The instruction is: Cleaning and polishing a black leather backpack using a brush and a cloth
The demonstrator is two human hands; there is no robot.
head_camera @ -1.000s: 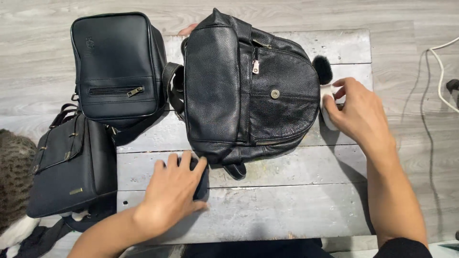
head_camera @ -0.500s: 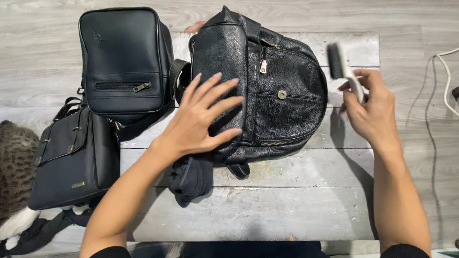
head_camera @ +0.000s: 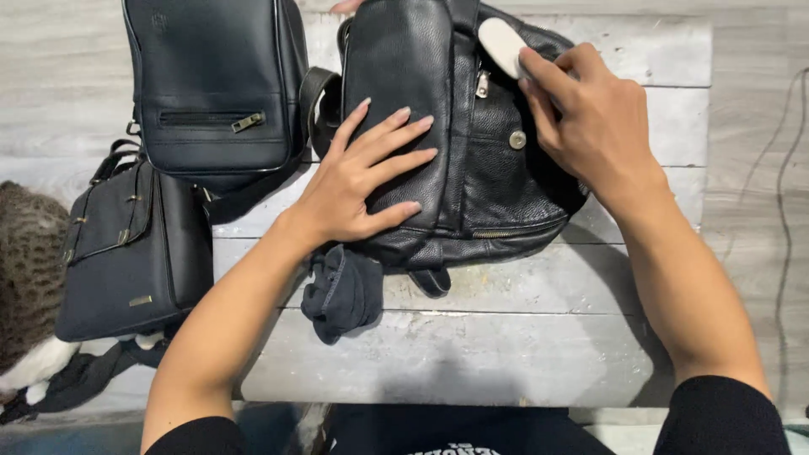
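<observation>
No packages, signs or screens show. The only label is a small gold-coloured metal tag (head_camera: 141,301), a narrow rectangle, low on the front of the black handbag (head_camera: 135,253) at the left

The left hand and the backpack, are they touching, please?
Touching: the head view shows the left hand lying flat, fingers spread, on the black backpack, with no gap visible under the palm.

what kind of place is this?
Likely a home or small workshop spot for bag care: a whitewashed plank table, three black leather bags, one a backpack under both hands, and a striped cat at the left edge.
</observation>
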